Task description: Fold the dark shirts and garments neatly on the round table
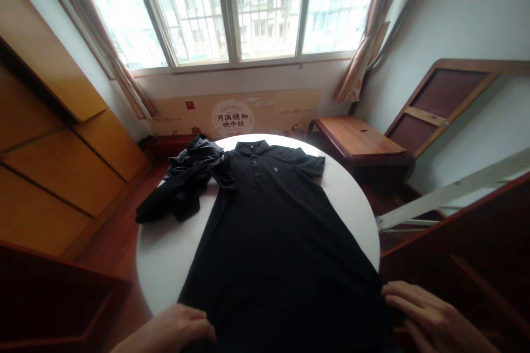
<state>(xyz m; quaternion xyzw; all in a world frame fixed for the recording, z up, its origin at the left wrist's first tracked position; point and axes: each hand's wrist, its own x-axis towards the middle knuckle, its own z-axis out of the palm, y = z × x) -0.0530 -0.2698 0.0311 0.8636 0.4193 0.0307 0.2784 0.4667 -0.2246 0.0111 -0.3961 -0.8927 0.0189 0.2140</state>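
A black polo shirt [269, 231] lies spread front side up on a round white table [159, 265], its collar at the far edge and its hem toward me. Short sleeves stick out on both sides, and a small light emblem shows on the chest. My left hand [178, 328] is closed on the shirt's lower left edge. At the lower right edge, my right hand [430, 311] pinches the cloth between fingers and thumb. The part of the hem nearest me runs out of the bottom of the view.
A heap of dark clothes [178, 187] lies at the table's left side, touching the shirt's left sleeve area. Beyond the table stand a wooden stool-like table [360, 135] and a printed cardboard panel [248, 113] under the window. Yellow cabinets [83, 160] line the left.
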